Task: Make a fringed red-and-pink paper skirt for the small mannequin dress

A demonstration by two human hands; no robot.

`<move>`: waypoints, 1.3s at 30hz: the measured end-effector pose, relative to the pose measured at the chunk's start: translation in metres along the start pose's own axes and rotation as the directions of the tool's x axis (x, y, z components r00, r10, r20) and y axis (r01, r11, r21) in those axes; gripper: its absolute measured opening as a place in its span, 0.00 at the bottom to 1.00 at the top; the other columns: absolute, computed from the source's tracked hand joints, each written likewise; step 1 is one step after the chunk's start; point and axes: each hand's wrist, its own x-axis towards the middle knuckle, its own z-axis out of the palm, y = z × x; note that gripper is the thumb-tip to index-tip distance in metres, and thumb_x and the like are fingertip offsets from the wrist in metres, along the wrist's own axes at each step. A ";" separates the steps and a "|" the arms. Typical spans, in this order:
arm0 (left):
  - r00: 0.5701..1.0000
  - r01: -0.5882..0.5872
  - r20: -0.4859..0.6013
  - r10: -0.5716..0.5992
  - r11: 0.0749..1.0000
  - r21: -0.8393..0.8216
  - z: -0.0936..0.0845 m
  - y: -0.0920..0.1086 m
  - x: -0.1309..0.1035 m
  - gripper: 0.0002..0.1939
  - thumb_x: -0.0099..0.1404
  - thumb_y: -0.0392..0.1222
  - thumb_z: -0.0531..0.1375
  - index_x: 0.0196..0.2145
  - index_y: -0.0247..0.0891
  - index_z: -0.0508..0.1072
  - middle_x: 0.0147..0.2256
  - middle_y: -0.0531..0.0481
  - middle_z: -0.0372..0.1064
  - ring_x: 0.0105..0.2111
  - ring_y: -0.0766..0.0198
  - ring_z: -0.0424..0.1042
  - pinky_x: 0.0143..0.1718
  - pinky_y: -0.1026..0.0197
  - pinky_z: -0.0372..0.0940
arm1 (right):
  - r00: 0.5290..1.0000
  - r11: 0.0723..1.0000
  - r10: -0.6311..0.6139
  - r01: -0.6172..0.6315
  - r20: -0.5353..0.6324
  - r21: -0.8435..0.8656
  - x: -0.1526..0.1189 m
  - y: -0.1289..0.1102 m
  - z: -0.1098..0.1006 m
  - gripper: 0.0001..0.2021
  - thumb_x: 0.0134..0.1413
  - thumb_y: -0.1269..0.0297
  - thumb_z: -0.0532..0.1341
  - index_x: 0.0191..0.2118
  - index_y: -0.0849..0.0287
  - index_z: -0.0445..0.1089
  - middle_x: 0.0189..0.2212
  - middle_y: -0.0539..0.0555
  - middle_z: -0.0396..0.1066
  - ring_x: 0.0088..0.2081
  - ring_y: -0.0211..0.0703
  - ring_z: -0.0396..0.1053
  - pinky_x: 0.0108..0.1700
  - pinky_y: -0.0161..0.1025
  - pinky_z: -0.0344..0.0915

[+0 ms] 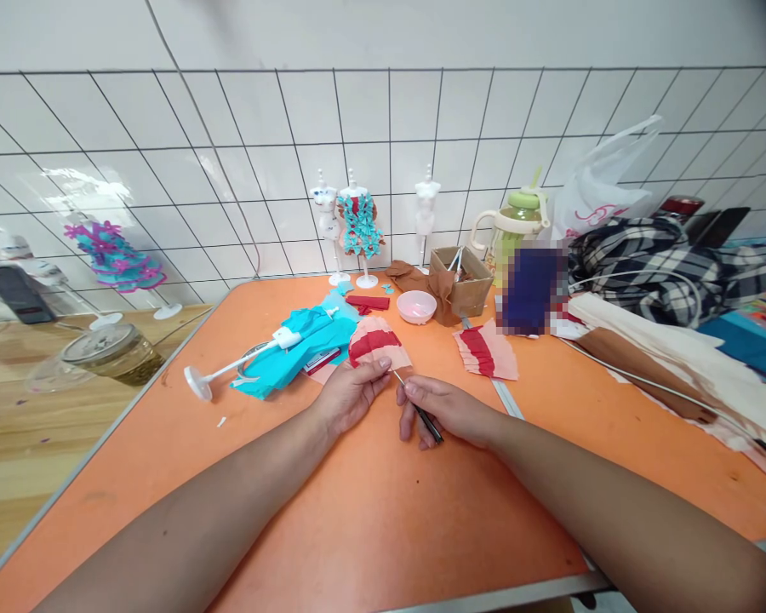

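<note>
Left grip (352, 393): is pinching the pink-and-red piece (378, 342) by its near edge.
Piece: is stretching crosswise just beyond left grip, the nearer hand.
Black-handled tool (429, 424): is slanting forward-left from right grip (448, 407) toward piece.
Right grip: is clasping tool, fingers curled.

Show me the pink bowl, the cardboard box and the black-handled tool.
Pink bowl (416, 316): head view, on its outer wall.
Cardboard box (475, 298): head view, on its front side.
Black-handled tool (428, 422): head view, on its dark handle.
</note>
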 end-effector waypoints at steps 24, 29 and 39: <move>1.000 0.026 0.003 -0.026 0.999 0.027 0.004 0.000 -0.003 0.10 0.50 0.34 0.70 0.31 0.33 0.76 0.28 0.49 0.76 0.29 0.64 0.74 0.40 0.62 0.67 | 0.999 1.000 -0.030 0.030 -0.028 -0.004 0.001 0.004 0.000 0.21 0.61 0.41 0.50 0.40 0.57 0.60 0.29 0.52 0.76 0.17 0.33 0.65 0.22 0.32 0.62; 0.999 0.028 0.038 -0.029 0.999 0.046 0.003 -0.001 -0.003 0.08 0.52 0.35 0.69 0.31 0.33 0.76 0.29 0.49 0.76 0.31 0.64 0.75 0.40 0.62 0.67 | 0.999 0.999 -0.049 0.049 -0.011 -0.001 0.002 0.005 -0.001 0.21 0.61 0.41 0.51 0.38 0.56 0.59 0.27 0.50 0.74 0.17 0.33 0.64 0.22 0.32 0.62; 0.999 0.043 0.025 -0.045 0.997 0.059 0.002 -0.001 -0.003 0.07 0.53 0.35 0.68 0.31 0.33 0.77 0.31 0.48 0.77 0.31 0.64 0.75 0.41 0.62 0.67 | 0.999 1.000 -0.021 0.022 -0.024 0.007 0.001 0.001 0.001 0.21 0.59 0.40 0.52 0.37 0.56 0.57 0.25 0.49 0.73 0.16 0.32 0.62 0.23 0.33 0.65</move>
